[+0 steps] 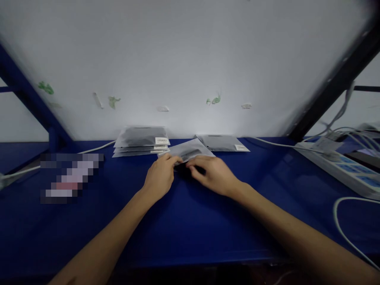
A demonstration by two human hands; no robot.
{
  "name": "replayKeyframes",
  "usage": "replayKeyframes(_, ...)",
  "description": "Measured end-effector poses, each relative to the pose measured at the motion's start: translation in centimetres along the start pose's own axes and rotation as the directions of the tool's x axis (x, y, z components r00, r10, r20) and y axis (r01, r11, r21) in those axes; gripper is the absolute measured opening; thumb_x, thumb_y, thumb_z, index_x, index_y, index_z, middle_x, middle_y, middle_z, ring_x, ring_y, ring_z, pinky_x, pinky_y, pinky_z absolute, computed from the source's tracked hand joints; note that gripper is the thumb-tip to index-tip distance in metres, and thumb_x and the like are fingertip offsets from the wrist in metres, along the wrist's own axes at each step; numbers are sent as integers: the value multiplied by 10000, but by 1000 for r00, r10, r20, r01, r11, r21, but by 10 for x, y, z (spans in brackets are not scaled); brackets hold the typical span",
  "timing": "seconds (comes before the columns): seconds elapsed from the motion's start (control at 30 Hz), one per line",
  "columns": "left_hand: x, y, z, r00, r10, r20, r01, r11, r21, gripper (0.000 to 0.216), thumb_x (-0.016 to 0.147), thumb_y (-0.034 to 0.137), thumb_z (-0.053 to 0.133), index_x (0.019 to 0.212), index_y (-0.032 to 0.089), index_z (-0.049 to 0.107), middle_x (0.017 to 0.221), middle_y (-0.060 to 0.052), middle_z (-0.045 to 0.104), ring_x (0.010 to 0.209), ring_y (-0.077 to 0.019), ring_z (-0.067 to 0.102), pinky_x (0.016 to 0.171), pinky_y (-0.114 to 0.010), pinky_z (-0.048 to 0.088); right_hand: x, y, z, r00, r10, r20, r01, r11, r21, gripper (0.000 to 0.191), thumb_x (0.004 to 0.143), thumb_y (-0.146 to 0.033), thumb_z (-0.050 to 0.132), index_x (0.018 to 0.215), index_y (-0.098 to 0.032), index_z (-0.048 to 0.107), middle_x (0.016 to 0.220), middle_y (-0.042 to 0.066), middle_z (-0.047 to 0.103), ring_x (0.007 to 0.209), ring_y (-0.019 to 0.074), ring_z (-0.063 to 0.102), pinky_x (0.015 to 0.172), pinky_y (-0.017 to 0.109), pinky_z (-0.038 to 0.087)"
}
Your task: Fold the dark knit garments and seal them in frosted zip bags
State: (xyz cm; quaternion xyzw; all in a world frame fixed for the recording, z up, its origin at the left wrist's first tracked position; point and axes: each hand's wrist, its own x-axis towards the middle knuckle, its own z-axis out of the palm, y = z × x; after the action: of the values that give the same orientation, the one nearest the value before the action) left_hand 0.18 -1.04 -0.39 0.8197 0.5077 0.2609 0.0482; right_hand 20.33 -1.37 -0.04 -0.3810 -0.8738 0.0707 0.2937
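A blue table (190, 225) is fronting a white wall (184, 59); mid-table, the left hand (160, 176) and right hand (215, 174), nearly closed, are gripping a frosted bag (194, 148); one corner is pointing wallward, long axis unclear.

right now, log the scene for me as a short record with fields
left hand: fingers at the near edge of a bag
right hand: fingers at the same edge
dark item: between the hands, partly hidden
stack: labelled bags, back left
other bag: labelled, back right
power strip: far right
table: blue
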Motion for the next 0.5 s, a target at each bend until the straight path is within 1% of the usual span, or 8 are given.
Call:
replayKeyframes(0.07,2,-6,1,1000,-8,-10,8,1000,11,372,889,42,420,1059,247,679,991,-47,622,914,-209,626,834,-330,498,-7,11,-9,995,20,-98,-30,995,-99,243,917,-251,479,985,-199,707,1044,81,710,950,231,650,913,405,501)
replayKeyframes(0.13,4,-10,0,999,-29,-17,30,999,25,362,879,38,421,1008,249,685,957,-40,614,906,-209,622,830,-332,500,-12,24,-13,989,33,-142,-57,983,-173,243,846,-229,544,1033,-188,693,1146,107,667,1065,277,604,974,454,465)
replayKeyframes(0.2,5,-11,-2,997,-70,-29,71,997,39,358,864,27,416,954,247,683,947,-36,615,918,-208,624,848,-338,498,-14,35,-12,990,63,-122,-85,980,-181,373,779,-210,592,1146,-178,653,1256,129,608,1176,315,542,1030,486,430)
replayKeyframes(0.27,5,-9,-4,993,-117,-31,119,991,58,322,860,47,431,926,243,677,957,-36,619,943,-214,626,863,-347,498,-15,43,-8,991,103,-86,-114,984,-135,459,774,-211,596,1232,-180,599,1281,134,586,1210,318,517,1047,487,426)
replayKeyframes(0.3,4,-7,-5,991,-134,-25,135,988,71,270,874,96,456,937,243,674,979,-40,620,967,-225,624,872,-362,500,-15,46,-5,990,120,-77,-127,986,-107,459,792,-222,587,1250,-188,580,1263,129,592,1201,310,523,1039,480,437)
replayKeyframes(0.37,2,-1,-7,990,-138,11,136,985,109,177,901,294,539,1017,240,662,1066,-59,611,1030,-269,610,900,-420,500,-15,51,0,986,141,-90,-147,987,-65,412,832,-248,571,1242,-208,568,1213,115,608,1160,294,544,1010,465,462)
replayKeyframes(0.43,-1,5,-6,992,-113,55,102,981,163,408,853,524,608,1130,225,625,1167,-93,577,1073,-319,591,927,-489,489,-16,54,4,982,147,-122,-154,987,-50,363,851,-264,573,1212,-222,575,1173,105,615,1119,281,560,984,451,478)
replayKeyframes(0.5,-3,9,-5,993,-89,77,70,972,224,554,806,594,642,1193,203,585,1206,-119,547,1069,-339,590,923,-507,487,-16,57,7,980,139,-144,-148,987,-54,337,855,-264,589,1190,-228,584,1147,99,622,1090,272,568,966,439,486)
